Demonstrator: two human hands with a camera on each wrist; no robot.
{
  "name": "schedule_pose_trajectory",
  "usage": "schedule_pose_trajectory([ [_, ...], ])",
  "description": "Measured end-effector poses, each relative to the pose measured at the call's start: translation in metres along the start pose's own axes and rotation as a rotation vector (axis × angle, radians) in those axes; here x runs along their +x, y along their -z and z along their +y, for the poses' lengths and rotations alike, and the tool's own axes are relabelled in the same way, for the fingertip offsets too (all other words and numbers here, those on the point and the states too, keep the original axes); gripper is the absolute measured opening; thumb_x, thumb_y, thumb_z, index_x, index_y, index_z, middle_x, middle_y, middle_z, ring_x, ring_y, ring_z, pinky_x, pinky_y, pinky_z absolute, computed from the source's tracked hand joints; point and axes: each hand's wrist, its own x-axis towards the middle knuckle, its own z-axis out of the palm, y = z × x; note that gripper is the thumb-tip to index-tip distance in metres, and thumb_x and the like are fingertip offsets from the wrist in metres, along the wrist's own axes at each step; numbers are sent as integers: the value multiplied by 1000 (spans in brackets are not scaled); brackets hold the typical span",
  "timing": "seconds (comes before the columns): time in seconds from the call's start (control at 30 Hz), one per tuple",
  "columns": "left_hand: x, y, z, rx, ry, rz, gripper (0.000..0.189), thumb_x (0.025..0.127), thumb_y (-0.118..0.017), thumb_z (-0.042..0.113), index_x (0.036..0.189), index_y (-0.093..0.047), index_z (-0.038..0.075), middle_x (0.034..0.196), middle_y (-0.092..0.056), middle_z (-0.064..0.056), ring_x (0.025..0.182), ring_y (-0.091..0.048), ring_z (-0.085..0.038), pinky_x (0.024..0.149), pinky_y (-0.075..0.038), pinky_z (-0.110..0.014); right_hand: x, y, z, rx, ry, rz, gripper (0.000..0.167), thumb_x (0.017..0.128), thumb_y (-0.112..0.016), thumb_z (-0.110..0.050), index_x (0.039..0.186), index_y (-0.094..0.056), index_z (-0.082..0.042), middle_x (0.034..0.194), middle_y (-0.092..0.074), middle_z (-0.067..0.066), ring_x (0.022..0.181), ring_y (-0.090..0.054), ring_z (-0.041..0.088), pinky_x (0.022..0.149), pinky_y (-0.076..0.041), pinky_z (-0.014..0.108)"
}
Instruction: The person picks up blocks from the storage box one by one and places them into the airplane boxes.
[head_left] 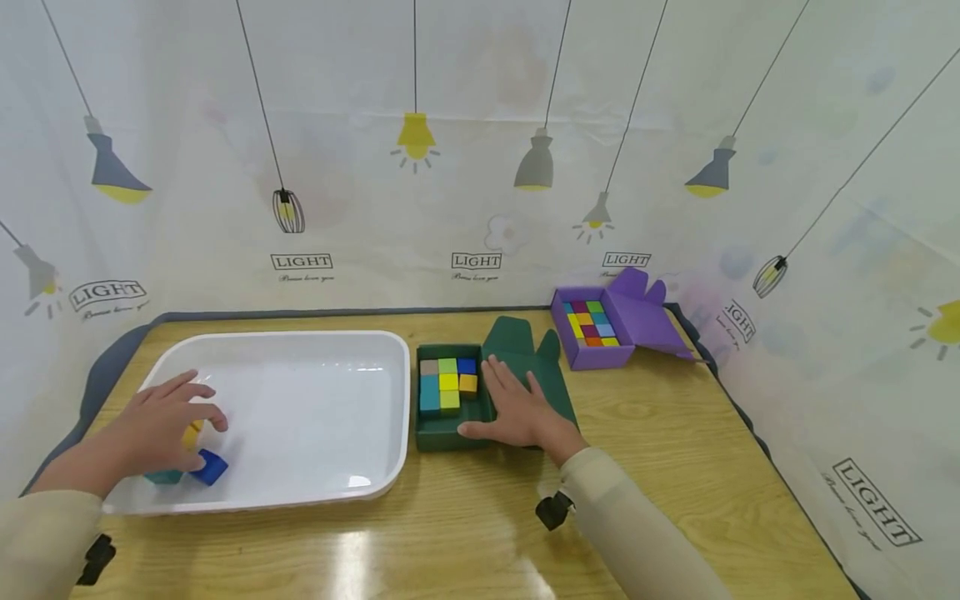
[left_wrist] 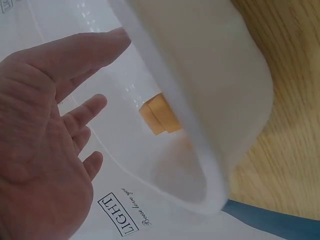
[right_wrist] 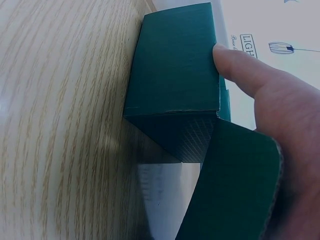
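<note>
My left hand [head_left: 161, 425] hovers over the left end of a white tray [head_left: 300, 492], fingers spread and bent, with nothing gripped. By its thumb lies a blue block [head_left: 211, 468]; a teal block [head_left: 163, 477] is partly hidden under the hand. Orange blocks [left_wrist: 160, 115] show inside the tray in the left wrist view. On the right side of an open green box [head_left: 452, 440] rests my right hand [head_left: 517, 412], fingers extended and thumb at the box's front edge [right_wrist: 175, 60]. Inside, several coloured blocks [head_left: 448, 382] fill the left and back; dark box floor shows at front right.
The green box's lid [head_left: 551, 379] lies folded open to the right, under my right hand. Farther back stands an open purple box [head_left: 600, 358] holding several coloured blocks [head_left: 588, 323], its lid [head_left: 656, 325] spread rightward. A patterned wall covering [head_left: 360, 208] borders the wooden table [head_left: 675, 450].
</note>
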Motion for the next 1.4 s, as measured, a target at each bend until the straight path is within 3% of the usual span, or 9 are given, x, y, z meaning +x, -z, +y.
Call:
schedule_pose_trajectory([
  [0.2, -2, -4, -2, -36, 27, -69, 40, 57, -90, 17, 88, -69, 30, 134, -50, -30, 135, -18, -58, 103, -15, -78, -1, 1, 0, 3, 3, 7, 108, 83, -54, -73, 158, -3, -14, 166, 2, 4, 154, -4, 22, 123, 2, 58],
  [0.6, -1, -10, -4, -40, 39, -127, 39, 56, -91, 15, 79, -65, 35, 134, -51, -30, 135, -15, -59, 105, -10, -77, -2, 0, -1, 7, 1, 6, 107, 84, -55, -72, 158, -2, -15, 166, 2, 3, 154, -3, 21, 123, 3, 58],
  [1.03, 2, -10, -1, 17, 22, -103, 35, 58, -90, 17, 81, -68, 30, 128, -56, -28, 132, -22, -58, 104, -16, -76, -2, 2, -1, 16, 0, -1, 108, 83, -55, -72, 158, -3, -13, 166, 1, 5, 154, -4, 23, 123, 2, 58],
  [1.23, 5, -4, 1, 52, 5, -48, 30, 59, -90, 33, 83, -72, 27, 125, -60, -25, 130, -28, -57, 102, -21, -77, -2, 2, -1, 14, -2, -6, 109, 83, -55, -72, 158, -2, -14, 166, 2, 4, 154, -3, 22, 123, 2, 58],
  [1.4, 10, 6, 4, 57, -9, 1, 30, 61, -89, 36, 83, -73, 23, 124, -60, -25, 131, -29, -55, 103, -22, -77, -2, 3, -1, 19, 2, -3, 108, 83, -56, -71, 158, -3, -14, 166, 1, 4, 154, -3, 23, 123, 3, 58],
])
